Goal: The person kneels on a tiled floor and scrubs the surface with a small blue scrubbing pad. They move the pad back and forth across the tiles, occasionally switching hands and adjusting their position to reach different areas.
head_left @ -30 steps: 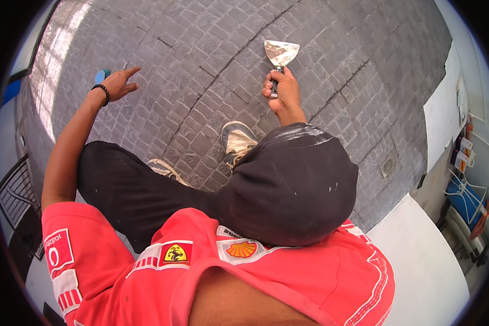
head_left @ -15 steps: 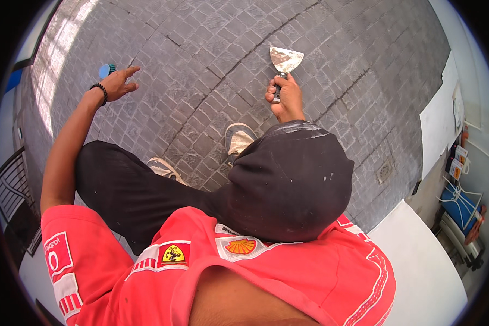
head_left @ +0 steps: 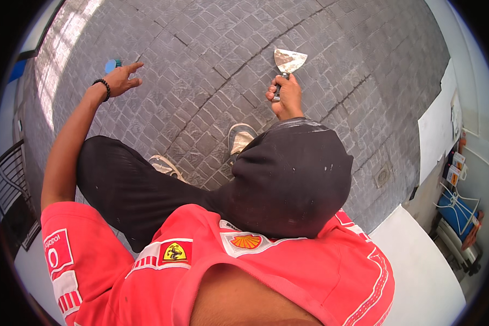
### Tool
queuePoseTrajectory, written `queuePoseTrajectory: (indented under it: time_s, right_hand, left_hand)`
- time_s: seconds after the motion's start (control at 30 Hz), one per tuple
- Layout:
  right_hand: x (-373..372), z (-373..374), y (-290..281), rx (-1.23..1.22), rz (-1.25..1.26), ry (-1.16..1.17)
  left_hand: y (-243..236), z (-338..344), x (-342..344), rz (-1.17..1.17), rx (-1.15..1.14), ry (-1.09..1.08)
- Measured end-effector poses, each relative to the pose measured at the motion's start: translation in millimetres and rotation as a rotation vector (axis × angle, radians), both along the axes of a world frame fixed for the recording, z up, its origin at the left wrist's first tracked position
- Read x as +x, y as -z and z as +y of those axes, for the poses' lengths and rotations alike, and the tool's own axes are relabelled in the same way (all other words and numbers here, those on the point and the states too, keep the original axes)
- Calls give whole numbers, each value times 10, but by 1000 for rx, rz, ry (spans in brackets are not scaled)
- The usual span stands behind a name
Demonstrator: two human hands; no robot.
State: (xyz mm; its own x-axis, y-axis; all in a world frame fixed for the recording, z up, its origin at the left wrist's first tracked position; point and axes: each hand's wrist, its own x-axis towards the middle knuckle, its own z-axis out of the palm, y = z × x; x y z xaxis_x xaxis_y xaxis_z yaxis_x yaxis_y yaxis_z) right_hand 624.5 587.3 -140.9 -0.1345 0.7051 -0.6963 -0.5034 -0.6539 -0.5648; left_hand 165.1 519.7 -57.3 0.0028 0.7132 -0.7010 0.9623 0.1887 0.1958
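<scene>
In my right hand (head_left: 288, 96) is a putty knife, its dark handle wrapped by my fingers. The wide metal blade of the putty knife (head_left: 289, 60) points away from me and is smeared with brownish and whitish residue. My left hand (head_left: 120, 80) is stretched out over the paving at the left, fingers extended and holding nothing. Just beyond its wrist lies a small scrub brush (head_left: 113, 66) with a light blue top and dark teal bristles, partly covered by the hand. Whether hand and brush touch, I cannot tell.
Grey cobble-patterned paving (head_left: 212, 49) spreads around my shoes (head_left: 240, 140). A small drain cover (head_left: 383, 176) is set in it at the right. White sheets (head_left: 436, 127) lie along the right side, near a blue item with white wire (head_left: 455, 212). A dark metal rack (head_left: 11, 179) stands far left.
The view has shifted slightly, so the paving and brush appear a little further right. My right hand still grips the putty knife; my left hand remains stretched out beside the brush.
</scene>
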Motion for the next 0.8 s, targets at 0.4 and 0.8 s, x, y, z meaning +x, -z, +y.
queuePoseTrajectory:
  time_s: [0.4,0.8]
  right_hand:
    - [139,-55,166,137,-56,-10]
    - [21,-89,31,26,-110,-28]
  left_hand:
    - [-4,73,9,26,-17,13]
    - [-94,66,85,29,-32,12]
